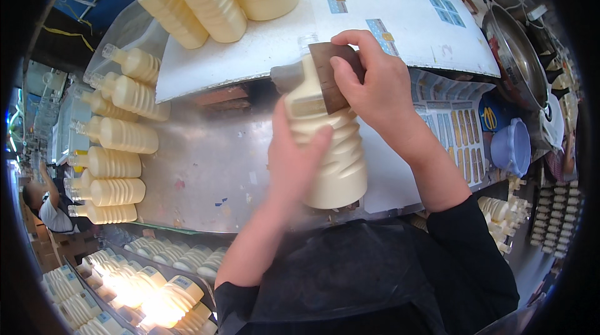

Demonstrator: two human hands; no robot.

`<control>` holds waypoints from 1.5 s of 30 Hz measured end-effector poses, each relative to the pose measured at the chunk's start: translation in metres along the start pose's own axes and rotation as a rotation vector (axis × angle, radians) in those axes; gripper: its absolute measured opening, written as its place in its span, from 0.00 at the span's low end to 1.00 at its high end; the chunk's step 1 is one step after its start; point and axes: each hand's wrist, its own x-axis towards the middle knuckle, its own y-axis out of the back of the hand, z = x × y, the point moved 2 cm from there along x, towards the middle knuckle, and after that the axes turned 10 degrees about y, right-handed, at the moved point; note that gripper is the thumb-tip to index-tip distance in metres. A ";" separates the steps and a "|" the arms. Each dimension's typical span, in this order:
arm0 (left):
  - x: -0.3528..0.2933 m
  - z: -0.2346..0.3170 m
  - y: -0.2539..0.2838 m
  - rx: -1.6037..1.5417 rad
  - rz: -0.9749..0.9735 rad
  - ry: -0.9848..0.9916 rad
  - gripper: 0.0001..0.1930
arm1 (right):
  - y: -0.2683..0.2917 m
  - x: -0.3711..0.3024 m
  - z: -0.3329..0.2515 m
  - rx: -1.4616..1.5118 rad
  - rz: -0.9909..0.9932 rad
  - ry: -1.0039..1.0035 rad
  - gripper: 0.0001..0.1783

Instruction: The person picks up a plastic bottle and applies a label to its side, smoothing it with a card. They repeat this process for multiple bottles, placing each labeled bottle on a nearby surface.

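Note:
A cream-coloured ribbed plastic bottle (337, 166) is tilted over the metal table, its clear neck pointing away from me. My left hand (297, 154), blurred by motion, wraps around its left side with the thumb across the ribs. My right hand (375, 79) pinches a flat dark brown scraper-like plate (325, 75) against the bottle's upper part. Just below the plate, a faint see-through strip (309, 107) shows on the bottle. A grey rounded piece (287, 77) sits beside the neck, partly hidden; I cannot tell what it is.
Several similar bottles (128, 135) lie along the table's left edge, and others (206, 0) stand on the raised white board (269, 44). To the right are label sheets (459, 129), a purple bucket (512, 147) and a large metal pan (515, 54). Bins of bottles (144, 285) fill the lower left. Another person (53, 210) is at far left.

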 end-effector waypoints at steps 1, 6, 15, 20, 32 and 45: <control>0.006 0.003 -0.001 -0.065 -0.019 0.079 0.35 | 0.002 -0.002 0.003 0.006 0.006 -0.016 0.13; 0.025 0.001 -0.001 -0.151 -0.058 0.214 0.23 | 0.002 -0.009 0.022 0.125 0.061 -0.061 0.14; 0.036 -0.029 0.008 -0.265 -0.057 0.216 0.27 | -0.009 -0.023 0.056 0.201 0.156 -0.104 0.15; 0.033 -0.025 0.008 -0.337 -0.048 0.282 0.27 | 0.000 -0.020 0.054 0.194 0.198 -0.062 0.15; 0.005 -0.012 0.007 -0.438 -0.313 0.246 0.40 | 0.000 -0.025 0.046 0.288 0.163 -0.220 0.15; -0.001 0.019 -0.015 -0.096 -0.146 0.089 0.43 | -0.015 0.009 -0.033 -0.060 0.032 0.045 0.10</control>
